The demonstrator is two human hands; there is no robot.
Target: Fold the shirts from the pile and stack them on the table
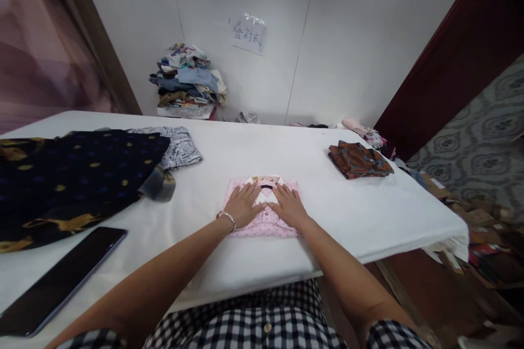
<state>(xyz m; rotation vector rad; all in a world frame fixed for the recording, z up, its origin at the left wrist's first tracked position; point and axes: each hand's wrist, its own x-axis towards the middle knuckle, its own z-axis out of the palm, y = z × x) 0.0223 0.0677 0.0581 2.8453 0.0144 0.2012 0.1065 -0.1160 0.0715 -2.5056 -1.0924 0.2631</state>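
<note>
Fingers point(248, 190) of both hands lie flat and slightly fanned, palms down, pinching nothing. The left hand point(241, 207) rests on one side of the pink dotted shirt point(266, 230) and the right hand point(290, 208) on the other, with the thumbs pointing inward and nearly meeting below the white collar point(269, 197). Whether they press hard or only rest there is difficult to judge from above.

The shirt is folded into a compact rectangle on the white-covered table point(262, 147), straight in front of the person, collar at the far end. A bracelet point(227, 218) circles the left wrist, close to the shirt's edge.

From here, uneven pressure or a sideways drag of the palms could skew the collar and ruck the front. The bracelet might snag the thin cloth if that wrist slid across it. Lifting by one edge alone could let the layers slip apart, since no fastening that I can see holds them.

Farther out on the left, a dark patterned garment point(90, 180) lies loose beside a phone point(63, 278); a careless tug on the cloth might nudge the phone. A printed garment point(182, 147) sits behind it. To the right is a brown folded garment point(359, 161), and a tall pile of clothes point(190, 80) stands against the wall.
</note>
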